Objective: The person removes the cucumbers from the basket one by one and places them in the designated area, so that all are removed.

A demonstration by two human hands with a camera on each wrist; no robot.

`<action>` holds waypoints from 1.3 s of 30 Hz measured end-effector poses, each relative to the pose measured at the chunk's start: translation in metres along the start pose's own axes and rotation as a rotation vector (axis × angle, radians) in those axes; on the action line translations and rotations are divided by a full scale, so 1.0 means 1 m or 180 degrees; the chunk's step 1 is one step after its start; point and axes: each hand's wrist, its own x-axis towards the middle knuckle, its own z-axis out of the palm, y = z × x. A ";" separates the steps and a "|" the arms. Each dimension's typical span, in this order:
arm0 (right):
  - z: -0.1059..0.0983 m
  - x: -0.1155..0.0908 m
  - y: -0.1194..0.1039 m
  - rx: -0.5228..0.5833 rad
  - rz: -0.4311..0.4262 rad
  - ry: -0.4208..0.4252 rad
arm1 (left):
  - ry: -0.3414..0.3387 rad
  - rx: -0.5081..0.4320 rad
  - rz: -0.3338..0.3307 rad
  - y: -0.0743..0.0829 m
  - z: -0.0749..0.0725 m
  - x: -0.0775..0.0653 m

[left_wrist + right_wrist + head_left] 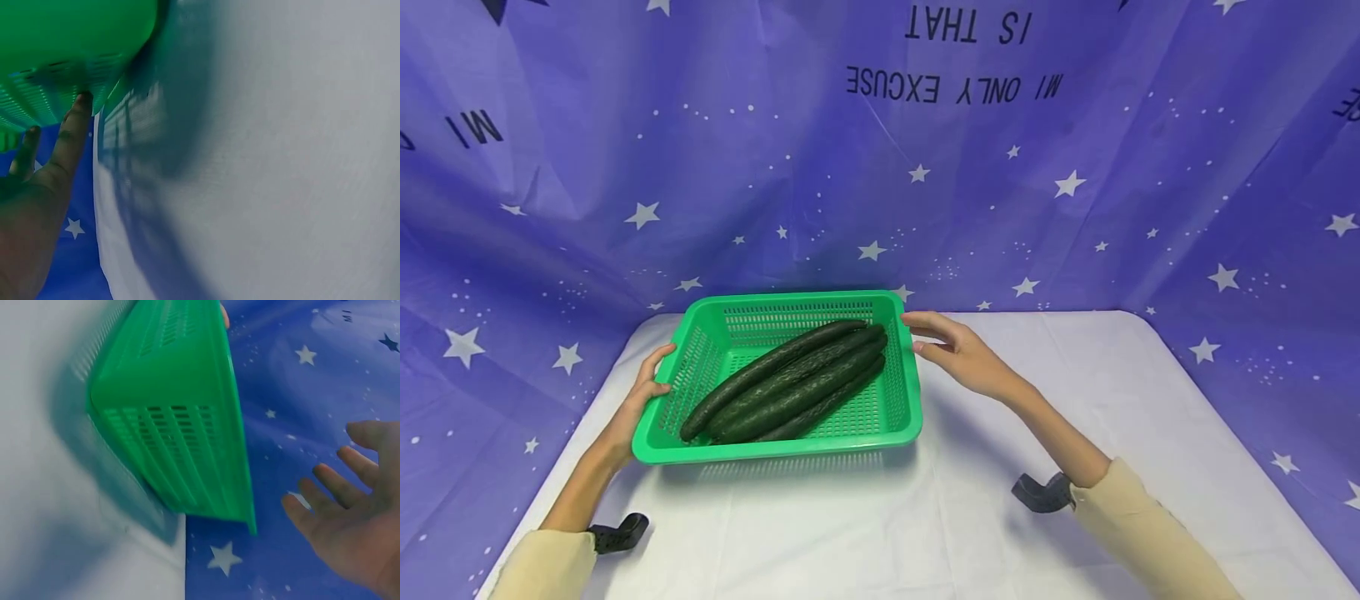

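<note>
A green plastic basket [775, 450] with slotted walls sits left of centre on the white-covered table. Several long dark green cucumbers [797, 375] lie side by side inside it, slanting across the base. My left hand [632, 408] holds the basket's left end, the thumb at the rim. In the left wrist view, long fingers [70, 140] reach up against the slotted outer wall. Beside the right end is my right hand [962, 354], fingers extended toward the rim. The right wrist view shows that hand [350, 519] spread, with a gap between it and the basket [169, 400].
White cloth covers the table [1037, 400]. A blue curtain [850, 208] with stars and lettering hangs behind it and along both sides. Black wrist mounts [1043, 492] stick out near both sleeves [1142, 525].
</note>
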 end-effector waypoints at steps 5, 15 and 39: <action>0.020 0.022 0.006 0.0057 -0.0060 -0.0267 | -0.0033 -0.0284 0.0127 -0.001 0.002 0.000; 0.050 0.062 0.021 0.0082 0.0048 -0.0878 | -0.0013 -0.0395 0.0104 -0.003 0.005 0.003; 0.096 0.108 0.031 -0.1481 0.0151 -0.1861 | 0.0041 -0.0440 0.0071 -0.002 0.005 -0.001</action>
